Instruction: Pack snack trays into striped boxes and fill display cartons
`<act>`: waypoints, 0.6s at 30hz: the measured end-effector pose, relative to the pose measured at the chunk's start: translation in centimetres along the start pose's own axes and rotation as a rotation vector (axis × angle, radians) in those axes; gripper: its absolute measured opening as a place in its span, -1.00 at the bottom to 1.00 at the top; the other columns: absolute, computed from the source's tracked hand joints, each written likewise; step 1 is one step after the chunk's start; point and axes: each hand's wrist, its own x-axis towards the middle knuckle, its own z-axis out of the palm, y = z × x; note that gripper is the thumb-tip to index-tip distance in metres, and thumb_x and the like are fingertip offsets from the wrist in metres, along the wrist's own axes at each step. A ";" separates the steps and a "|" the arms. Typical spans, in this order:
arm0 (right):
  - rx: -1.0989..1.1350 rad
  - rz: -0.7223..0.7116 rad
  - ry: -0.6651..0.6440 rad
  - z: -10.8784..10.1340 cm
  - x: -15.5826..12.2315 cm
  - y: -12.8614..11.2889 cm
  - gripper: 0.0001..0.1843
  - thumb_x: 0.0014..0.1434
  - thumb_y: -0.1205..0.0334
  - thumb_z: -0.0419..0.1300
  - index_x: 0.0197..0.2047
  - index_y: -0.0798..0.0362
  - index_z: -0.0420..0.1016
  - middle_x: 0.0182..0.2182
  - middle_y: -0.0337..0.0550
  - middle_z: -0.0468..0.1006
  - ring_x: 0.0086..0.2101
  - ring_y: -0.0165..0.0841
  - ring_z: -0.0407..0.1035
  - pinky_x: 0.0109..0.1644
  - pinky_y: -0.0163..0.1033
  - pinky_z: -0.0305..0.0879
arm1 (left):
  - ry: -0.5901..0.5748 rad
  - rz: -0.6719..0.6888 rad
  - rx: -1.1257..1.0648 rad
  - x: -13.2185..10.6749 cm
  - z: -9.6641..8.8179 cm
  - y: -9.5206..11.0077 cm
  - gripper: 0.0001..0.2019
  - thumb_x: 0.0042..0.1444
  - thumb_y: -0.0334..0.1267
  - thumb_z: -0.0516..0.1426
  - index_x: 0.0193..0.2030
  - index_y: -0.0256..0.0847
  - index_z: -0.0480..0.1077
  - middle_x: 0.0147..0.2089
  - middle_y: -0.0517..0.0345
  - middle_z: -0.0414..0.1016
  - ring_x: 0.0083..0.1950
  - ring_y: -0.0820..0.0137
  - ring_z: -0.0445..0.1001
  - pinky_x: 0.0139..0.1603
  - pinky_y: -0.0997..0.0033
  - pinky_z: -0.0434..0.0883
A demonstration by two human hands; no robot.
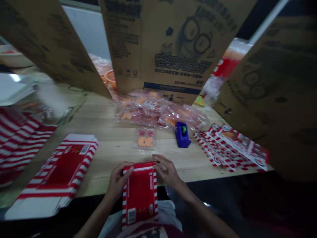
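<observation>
I hold a red box with white-striped edges (pixel 140 191) upright at the table's near edge. My left hand (pixel 118 182) grips its upper left side, fingers curled over the top corner. On the box's upper right corner my right hand (pixel 167 172) is closed, fingers on the top flap. Just beyond the box lies a small clear packet with orange pieces (pixel 145 139).
A stack of flat red-striped cartons (pixel 59 172) lies at left, another stack (pixel 231 147) at right. A blue tape dispenser (pixel 182 135) and a heap of clear packets (pixel 158 110) sit mid-table. Tall cardboard panels (pixel 173 46) wall the wooden table (pixel 109 132).
</observation>
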 end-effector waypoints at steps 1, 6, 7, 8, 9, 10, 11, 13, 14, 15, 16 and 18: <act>-0.050 0.003 0.098 -1.7 0.4 0.8 -0.70 0.20 0.20 0.17 0.01 0.00 0.49 -0.01 -0.01 0.51 -0.03 -0.25 0.40 -0.05 -0.18 0.38 | -0.003 0.013 0.018 0.1 -0.1 -0.2 -0.79 0.11 -0.10 0.20 -0.24 -0.18 0.50 -0.21 0.09 0.56 -0.15 0.28 0.49 -0.11 0.39 0.39; -0.280 0.230 0.728 -11.6 2.9 5.3 -0.62 0.06 -0.01 0.21 -0.19 0.12 0.54 -0.18 0.03 0.51 -0.31 -0.29 0.34 -0.33 -0.23 0.27 | -0.039 0.004 0.000 0.5 -0.1 -0.1 -0.75 0.09 -0.04 0.19 -0.27 -0.19 0.47 -0.22 0.11 0.54 -0.20 0.29 0.48 -0.21 0.43 0.41; -0.276 0.263 0.734 -12.9 3.4 6.1 -0.60 0.01 -0.05 0.23 -0.27 0.14 0.55 -0.26 0.00 0.52 -0.36 -0.30 0.32 -0.35 -0.23 0.25 | -0.039 0.002 -0.004 0.5 0.1 0.1 -0.74 0.09 -0.03 0.19 -0.28 -0.20 0.47 -0.22 0.11 0.53 -0.20 0.28 0.48 -0.21 0.43 0.42; -0.256 0.287 0.714 -13.7 3.9 6.9 -0.58 -0.04 -0.08 0.24 -0.35 0.15 0.56 -0.36 -0.04 0.53 -0.40 -0.31 0.30 -0.37 -0.24 0.22 | -0.039 0.001 -0.009 0.4 0.2 0.2 -0.74 0.09 -0.03 0.19 -0.28 -0.20 0.46 -0.23 0.11 0.53 -0.20 0.28 0.48 -0.21 0.42 0.42; -0.228 0.298 0.685 -14.2 4.3 7.6 -0.58 -0.07 -0.10 0.25 -0.43 0.15 0.55 -0.45 -0.09 0.51 -0.44 -0.33 0.28 -0.38 -0.25 0.21 | -0.037 0.000 -0.014 0.4 0.3 0.3 -0.73 0.08 -0.03 0.19 -0.28 -0.21 0.46 -0.24 0.10 0.53 -0.20 0.28 0.48 -0.21 0.42 0.42; -0.200 0.301 0.662 -14.3 4.7 8.2 -0.57 -0.10 -0.12 0.26 -0.50 0.14 0.53 -0.53 -0.14 0.48 -0.47 -0.34 0.27 -0.39 -0.25 0.20 | -0.032 -0.003 -0.019 0.3 0.4 0.4 -0.73 0.08 -0.03 0.20 -0.28 -0.21 0.46 -0.24 0.10 0.52 -0.20 0.28 0.48 -0.21 0.42 0.42; -0.174 0.304 0.655 -14.2 5.0 8.7 -0.57 -0.12 -0.13 0.27 -0.54 0.13 0.52 -0.58 -0.18 0.45 -0.49 -0.35 0.27 -0.40 -0.25 0.19 | -0.028 -0.008 -0.024 0.3 0.5 0.4 -0.73 0.08 -0.03 0.20 -0.27 -0.21 0.46 -0.24 0.10 0.52 -0.20 0.28 0.48 -0.21 0.42 0.42; -0.126 0.304 0.688 -13.5 5.4 9.3 -0.57 -0.14 -0.15 0.27 -0.54 0.11 0.52 -0.61 -0.20 0.44 -0.49 -0.35 0.28 -0.40 -0.25 0.19 | -0.015 -0.021 -0.031 0.4 0.5 0.3 -0.73 0.08 -0.02 0.20 -0.26 -0.21 0.46 -0.23 0.10 0.53 -0.22 0.28 0.48 -0.22 0.42 0.42; -0.103 0.301 0.717 -13.1 5.4 9.5 -0.57 -0.14 -0.15 0.27 -0.52 0.10 0.53 -0.60 -0.20 0.44 -0.49 -0.34 0.28 -0.39 -0.24 0.19 | -0.008 -0.031 -0.034 0.4 0.5 0.3 -0.72 0.07 -0.02 0.20 -0.26 -0.21 0.46 -0.23 0.10 0.53 -0.22 0.28 0.48 -0.23 0.42 0.41; -0.080 0.298 0.747 -12.6 5.4 9.7 -0.57 -0.13 -0.15 0.26 -0.50 0.10 0.53 -0.59 -0.19 0.44 -0.48 -0.33 0.29 -0.39 -0.24 0.20 | -0.002 -0.043 -0.041 0.4 0.4 0.3 -0.72 0.07 -0.01 0.21 -0.26 -0.20 0.46 -0.22 0.10 0.53 -0.23 0.29 0.48 -0.24 0.42 0.42; -0.057 0.294 0.775 -12.3 5.2 9.7 -0.57 -0.12 -0.15 0.25 -0.48 0.10 0.54 -0.58 -0.19 0.45 -0.47 -0.32 0.30 -0.38 -0.23 0.21 | 0.002 -0.059 -0.051 0.4 0.4 0.3 -0.71 0.06 -0.01 0.21 -0.26 -0.20 0.46 -0.22 0.11 0.53 -0.24 0.29 0.48 -0.25 0.43 0.42; -0.016 0.281 0.823 -11.6 4.6 9.8 -0.58 -0.09 -0.13 0.24 -0.44 0.10 0.53 -0.51 -0.16 0.47 -0.42 -0.31 0.32 -0.35 -0.22 0.23 | 0.014 -0.089 -0.072 0.4 0.3 0.5 -0.70 0.04 0.00 0.22 -0.25 -0.19 0.46 -0.22 0.12 0.54 -0.26 0.31 0.48 -0.28 0.44 0.42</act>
